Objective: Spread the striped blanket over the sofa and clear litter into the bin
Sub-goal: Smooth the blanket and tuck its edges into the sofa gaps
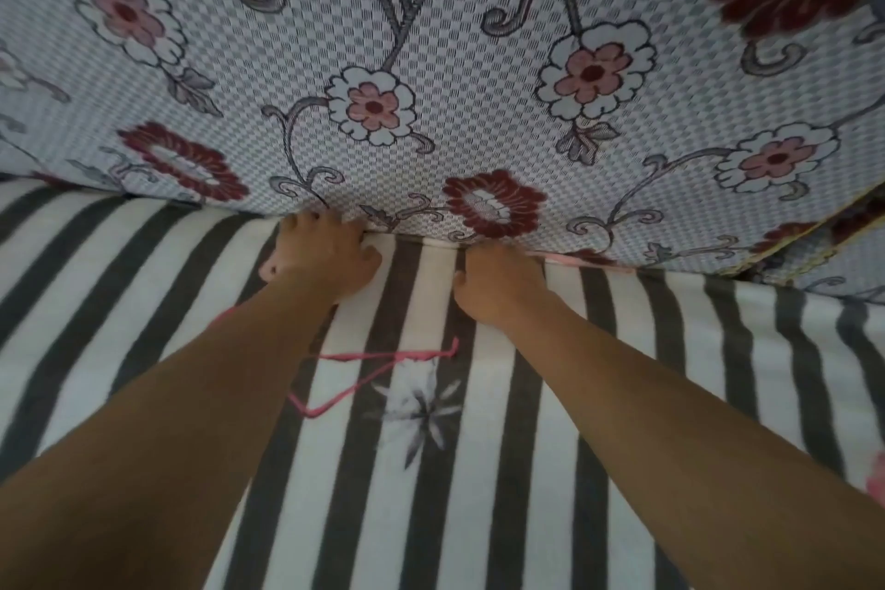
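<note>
Underfoot of the view, the striped blanket (527,470) lies flat over the sofa seat, grey and white stripes running toward the sofa back (431,62), which carries a checked, flowered cover. A pink thread (383,357) lies on the blanket. Left hand (321,254) and right hand (498,283) press at the crease where seat meets back; their fingers disappear into it, apparently curled on the blanket edge. Nothing of the room shows beyond the sofa.
</note>
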`<action>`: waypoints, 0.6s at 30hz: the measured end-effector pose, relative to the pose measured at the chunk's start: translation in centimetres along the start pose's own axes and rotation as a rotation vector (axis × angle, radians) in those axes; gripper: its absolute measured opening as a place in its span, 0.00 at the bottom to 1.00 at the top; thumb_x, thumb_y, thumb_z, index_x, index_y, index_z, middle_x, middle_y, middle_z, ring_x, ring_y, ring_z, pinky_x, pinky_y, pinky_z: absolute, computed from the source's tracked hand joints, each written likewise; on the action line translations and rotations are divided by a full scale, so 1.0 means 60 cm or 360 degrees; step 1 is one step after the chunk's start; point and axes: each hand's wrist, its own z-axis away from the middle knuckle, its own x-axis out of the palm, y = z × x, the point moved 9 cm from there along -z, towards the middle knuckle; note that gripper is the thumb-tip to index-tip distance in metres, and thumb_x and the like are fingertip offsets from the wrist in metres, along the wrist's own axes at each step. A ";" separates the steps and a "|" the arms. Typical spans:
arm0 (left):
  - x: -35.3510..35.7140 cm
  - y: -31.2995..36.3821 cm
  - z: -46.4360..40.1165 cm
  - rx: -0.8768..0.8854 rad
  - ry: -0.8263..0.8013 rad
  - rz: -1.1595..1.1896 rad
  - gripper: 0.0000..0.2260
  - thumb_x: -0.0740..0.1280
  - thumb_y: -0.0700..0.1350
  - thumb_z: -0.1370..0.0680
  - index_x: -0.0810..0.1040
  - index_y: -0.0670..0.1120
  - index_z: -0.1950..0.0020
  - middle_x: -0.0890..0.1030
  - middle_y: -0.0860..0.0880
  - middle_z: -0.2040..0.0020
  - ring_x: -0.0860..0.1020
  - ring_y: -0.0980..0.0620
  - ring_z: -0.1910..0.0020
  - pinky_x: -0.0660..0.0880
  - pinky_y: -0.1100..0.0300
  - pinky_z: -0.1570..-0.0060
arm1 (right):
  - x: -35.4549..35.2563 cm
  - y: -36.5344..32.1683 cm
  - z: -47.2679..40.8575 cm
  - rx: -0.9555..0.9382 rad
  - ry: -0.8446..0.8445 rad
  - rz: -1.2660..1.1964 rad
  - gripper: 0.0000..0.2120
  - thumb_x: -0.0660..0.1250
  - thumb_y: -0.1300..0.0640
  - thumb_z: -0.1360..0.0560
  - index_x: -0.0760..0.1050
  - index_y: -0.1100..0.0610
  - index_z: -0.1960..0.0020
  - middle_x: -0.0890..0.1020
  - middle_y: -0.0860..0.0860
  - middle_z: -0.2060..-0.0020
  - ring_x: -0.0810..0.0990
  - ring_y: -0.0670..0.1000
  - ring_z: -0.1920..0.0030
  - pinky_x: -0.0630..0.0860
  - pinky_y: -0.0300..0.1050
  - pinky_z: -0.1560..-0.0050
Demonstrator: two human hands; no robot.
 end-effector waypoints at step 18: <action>-0.008 0.221 0.030 0.0432 -0.0097 0.0361 0.22 0.51 0.58 0.21 0.67 0.53 0.29 0.67 0.46 0.29 0.64 0.42 0.30 0.62 0.47 0.33 | 0.023 0.183 0.047 0.0343 0.0007 -0.0025 0.24 0.52 0.45 0.20 0.62 0.55 0.29 0.67 0.57 0.30 0.66 0.63 0.32 0.66 0.58 0.33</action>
